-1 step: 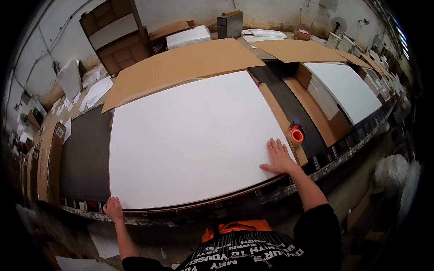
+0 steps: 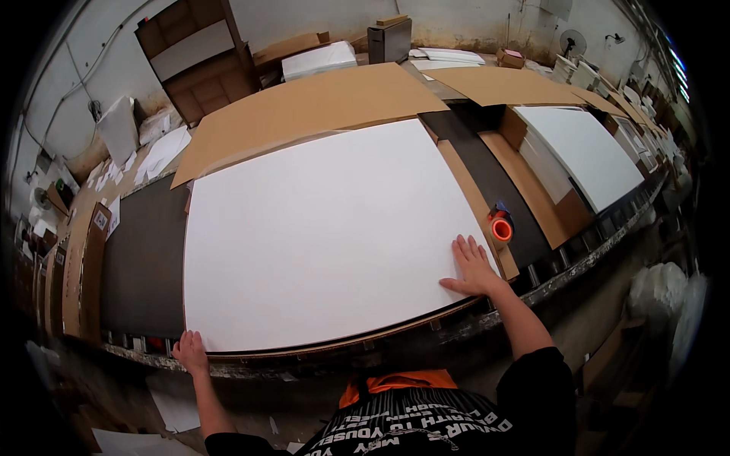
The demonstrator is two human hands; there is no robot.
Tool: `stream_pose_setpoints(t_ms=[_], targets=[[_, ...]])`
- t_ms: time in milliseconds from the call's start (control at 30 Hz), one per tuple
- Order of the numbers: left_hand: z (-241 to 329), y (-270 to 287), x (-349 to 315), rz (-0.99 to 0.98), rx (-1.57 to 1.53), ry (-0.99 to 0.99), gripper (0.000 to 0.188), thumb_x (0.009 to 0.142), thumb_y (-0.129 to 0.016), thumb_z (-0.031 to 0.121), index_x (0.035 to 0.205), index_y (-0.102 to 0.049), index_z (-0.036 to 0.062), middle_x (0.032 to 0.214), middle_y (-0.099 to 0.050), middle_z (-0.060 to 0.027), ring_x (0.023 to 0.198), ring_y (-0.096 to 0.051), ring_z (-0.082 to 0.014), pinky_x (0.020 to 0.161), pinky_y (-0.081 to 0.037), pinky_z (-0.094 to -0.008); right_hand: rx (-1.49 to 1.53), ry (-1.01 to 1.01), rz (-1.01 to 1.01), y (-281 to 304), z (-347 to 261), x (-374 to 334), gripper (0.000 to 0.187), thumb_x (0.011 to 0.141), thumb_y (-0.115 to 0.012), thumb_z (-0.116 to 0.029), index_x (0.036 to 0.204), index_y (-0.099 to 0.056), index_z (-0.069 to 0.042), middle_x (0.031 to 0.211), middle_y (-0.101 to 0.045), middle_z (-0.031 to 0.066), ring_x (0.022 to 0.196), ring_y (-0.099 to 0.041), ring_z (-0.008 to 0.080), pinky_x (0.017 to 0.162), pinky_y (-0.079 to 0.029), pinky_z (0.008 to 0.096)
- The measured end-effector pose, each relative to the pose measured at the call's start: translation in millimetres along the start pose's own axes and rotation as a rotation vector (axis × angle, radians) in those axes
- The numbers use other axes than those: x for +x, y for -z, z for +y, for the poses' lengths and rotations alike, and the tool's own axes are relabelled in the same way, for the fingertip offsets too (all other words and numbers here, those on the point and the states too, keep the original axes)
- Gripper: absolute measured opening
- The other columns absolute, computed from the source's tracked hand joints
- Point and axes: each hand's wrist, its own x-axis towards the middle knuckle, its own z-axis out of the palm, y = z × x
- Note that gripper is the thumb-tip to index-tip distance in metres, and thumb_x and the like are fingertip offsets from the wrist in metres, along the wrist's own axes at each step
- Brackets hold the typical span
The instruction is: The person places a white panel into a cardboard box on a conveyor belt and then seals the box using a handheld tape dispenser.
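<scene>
A large white panel point(image 2: 327, 235) lies flat in front of me, with flat brown cardboard point(image 2: 304, 114) spread along its far side. My right hand point(image 2: 473, 267) rests on the panel near its right front corner, palm down, fingers spread. At the left front corner, my left hand point(image 2: 191, 353) touches the panel's edge with its fingers stretched forward; their undersides are hidden. A tape dispenser point(image 2: 502, 226) with an orange-red ring stands just beyond my right hand, beside a brown cardboard strip point(image 2: 465, 182) along the panel's right side.
The dark conveyor belt point(image 2: 141, 258) runs left to right under the work, with rollers along its near edge. Another white panel in an open carton point(image 2: 563, 216) stands to the right. Upright brown cartons point(image 2: 84, 273) stand at the left. A white stack point(image 2: 319, 62) lies behind.
</scene>
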Motion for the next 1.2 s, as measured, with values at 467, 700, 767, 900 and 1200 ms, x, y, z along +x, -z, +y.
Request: stream_pose_setpoints(t_ms=[467, 700, 767, 900, 1200], targets=[[87.2, 12.6, -28.8, -0.208, 0.031, -0.570, 0.078, 0.089, -0.045, 0.057, 0.141, -0.042, -0.0003, 0.150, -0.032, -0.0241, 0.141, -0.020, -0.0477, 0.114, -0.011, -0.0589, -0.162, 0.257, 0.421, 8.1, -56.3, -33.0, 0.072, 0.087, -0.054, -0.051, 0.141, -0.041, -0.005, 0.148, -0.028, 0.0299, 0.133, -0.027, 0.0519, 0.108, -0.025, 0.0603], [74.0, -13.4, -12.4, -0.295, 0.143, -0.580, 0.086, 0.088, -0.052, 0.054, 0.149, -0.026, -0.0004, 0.157, -0.015, -0.0236, 0.145, -0.007, -0.0461, 0.115, -0.004, -0.0576, -0.084, 0.269, 0.305, 3.6, -59.7, -11.6, 0.077, 0.086, -0.051, -0.052, 0.145, -0.036, -0.004, 0.148, -0.025, 0.0319, 0.133, -0.026, 0.0503, 0.111, -0.017, 0.0589], [66.0, -22.6, -11.8, -0.149, 0.154, -0.630, 0.085, 0.089, -0.047, 0.057, 0.150, -0.025, 0.0023, 0.157, -0.015, -0.0245, 0.143, -0.008, -0.0491, 0.115, -0.005, -0.0603, -0.078, 0.297, 0.317, 8.7, -61.5, -7.2, 0.077, 0.087, -0.050, -0.052, 0.145, -0.035, -0.004, 0.148, -0.025, 0.0322, 0.134, -0.025, 0.0503, 0.112, -0.015, 0.0586], [173.8, -40.7, -80.7, -0.262, 0.046, -0.762, 0.081, 0.091, -0.047, 0.056, 0.149, -0.027, 0.0039, 0.156, -0.015, -0.0272, 0.142, -0.006, -0.0531, 0.114, -0.005, -0.0635, -0.063, 0.290, 0.276, 17.2, -66.3, -10.3, 0.075, 0.090, -0.048, -0.052, 0.145, -0.034, -0.003, 0.148, -0.024, 0.0326, 0.135, -0.024, 0.0503, 0.112, -0.016, 0.0593], [362.5, -31.2, -153.0, -0.503, 0.001, -0.774, 0.079, 0.087, -0.056, 0.049, 0.146, -0.034, 0.0010, 0.154, -0.015, -0.0309, 0.140, -0.004, -0.0563, 0.114, -0.003, -0.0632, 0.192, 0.417, 0.509, -3.3, 9.1, 87.1, 0.059, 0.082, -0.068, -0.034, 0.130, -0.050, -0.004, 0.138, -0.040, 0.0210, 0.122, -0.038, 0.0411, 0.106, -0.028, 0.0541]])
